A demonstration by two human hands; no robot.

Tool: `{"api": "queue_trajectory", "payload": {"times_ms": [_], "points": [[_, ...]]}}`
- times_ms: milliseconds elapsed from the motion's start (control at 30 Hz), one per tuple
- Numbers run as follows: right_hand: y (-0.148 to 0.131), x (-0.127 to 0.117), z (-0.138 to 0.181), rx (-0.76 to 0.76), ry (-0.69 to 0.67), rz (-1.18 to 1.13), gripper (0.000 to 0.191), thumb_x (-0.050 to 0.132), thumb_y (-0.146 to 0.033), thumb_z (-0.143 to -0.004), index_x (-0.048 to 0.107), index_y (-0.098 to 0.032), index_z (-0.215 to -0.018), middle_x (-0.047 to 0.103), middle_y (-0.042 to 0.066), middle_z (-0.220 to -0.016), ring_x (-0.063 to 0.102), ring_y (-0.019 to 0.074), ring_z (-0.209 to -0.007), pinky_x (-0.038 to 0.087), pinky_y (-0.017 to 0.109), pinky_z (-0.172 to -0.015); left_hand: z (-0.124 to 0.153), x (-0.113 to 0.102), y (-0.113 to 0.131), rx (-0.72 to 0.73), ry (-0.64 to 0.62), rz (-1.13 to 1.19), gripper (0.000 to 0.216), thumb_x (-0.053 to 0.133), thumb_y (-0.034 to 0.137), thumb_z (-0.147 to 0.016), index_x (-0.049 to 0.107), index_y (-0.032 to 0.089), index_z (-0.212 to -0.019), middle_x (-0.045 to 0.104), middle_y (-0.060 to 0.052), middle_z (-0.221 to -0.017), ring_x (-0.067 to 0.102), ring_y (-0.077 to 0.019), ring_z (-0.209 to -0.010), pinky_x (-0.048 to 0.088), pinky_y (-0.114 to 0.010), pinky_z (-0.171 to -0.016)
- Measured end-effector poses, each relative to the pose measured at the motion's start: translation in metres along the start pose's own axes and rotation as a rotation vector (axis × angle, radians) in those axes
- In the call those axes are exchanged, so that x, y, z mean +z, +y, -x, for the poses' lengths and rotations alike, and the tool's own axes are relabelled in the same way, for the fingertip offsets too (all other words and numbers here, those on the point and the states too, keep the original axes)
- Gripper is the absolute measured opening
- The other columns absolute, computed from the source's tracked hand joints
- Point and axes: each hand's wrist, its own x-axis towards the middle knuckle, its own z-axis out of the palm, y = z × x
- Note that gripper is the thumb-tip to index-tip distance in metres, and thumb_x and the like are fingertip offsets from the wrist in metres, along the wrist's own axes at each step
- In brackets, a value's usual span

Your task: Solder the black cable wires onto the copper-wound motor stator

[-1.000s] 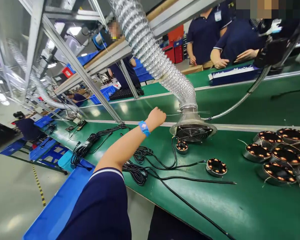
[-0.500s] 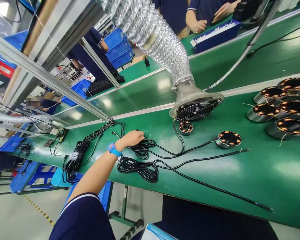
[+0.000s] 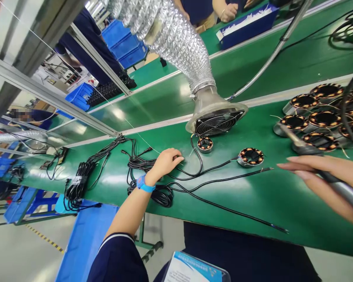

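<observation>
Your left hand (image 3: 165, 161) curls on glossy black cable (image 3: 137, 162), grip unclear, while your right hand (image 3: 329, 170) clasps a smooth, metal, rod-shaped tool (image 3: 345, 192).

Right hand (image 3: 320, 176) around tool (image 3: 345, 192); left (image 3: 166, 161), seemingly, on cables (image 3: 161, 196)

The desk (image 3: 253, 199) is surfaced in green along its full length. A tied bundle of black cable (image 3: 76, 186) is laid near the left end. Coiled black cables (image 3: 163, 197) are spread at the middle, and one loose cable (image 3: 223, 209) is run from them toward the front right. A small wound stator (image 3: 205, 144) is set just beside the coils, with a larger stator (image 3: 251, 156) near it. A cluster of stators (image 3: 312, 117) is grouped at the right end.
</observation>
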Motion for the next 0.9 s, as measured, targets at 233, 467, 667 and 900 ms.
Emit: {"api": "queue_trajectory", "payload": {"times_ms": [233,467,667,900], "points": [[-0.022,0.029,-0.035,-0.169,0.037,-0.196,0.026,0.048,-0.03,-0.097,0.049,-0.023,-0.121,0.07,0.001,-0.1,0.068,0.0117,-0.088,0.054,0.023,-0.082,0.009,0.024,0.046,0.035,0.0,0.029,0.036,0.032,0.033,-0.099,0.063,0.019,-0.088,0.067,-0.006,-0.088,0.058,-0.0182,-0.089,0.04,-0.032,-0.087],[-0.03,0.061,-0.034,-0.063,0.095,-0.254,0.036,0.051,-0.035,-0.094,0.047,-0.021,-0.127,0.066,0.003,-0.093,0.065,0.0192,-0.088,0.052,0.035,-0.079,0.018,0.044,0.081,-0.023,0.165,0.329,0.039,0.028,0.034,-0.1,0.058,0.017,-0.082,0.057,-0.003,-0.076,0.05,-0.013,-0.071,0.041,-0.026,-0.072],[-0.035,0.062,-0.035,-0.033,0.11,-0.275,0.038,0.053,-0.029,-0.093,0.046,-0.021,-0.13,0.065,0.001,-0.09,0.064,0.019,-0.086,0.05,0.036,-0.08,-0.003,0.048,0.11,0.054,0.4,0.974,0.031,0.037,0.018,-0.09,0.068,0.017,-0.095,0.052,-0.002,-0.08,0.05,-0.0122,-0.075,0.045,-0.026,-0.071],[-0.03,0.071,-0.031,-0.015,0.149,-0.34,0.042,0.056,-0.029,-0.091,0.045,-0.024,-0.131,0.066,0.001,-0.089,0.064,0.0197,-0.085,0.049,0.04,-0.083,-0.02,0.055,0.13,0.287,0.506,0.851,0.028,0.051,0.017,-0.089,0.057,0.016,-0.116,0.065,-0.002,-0.083,0.056,-0.0126,-0.081,0.048,-0.026,-0.076]]}}
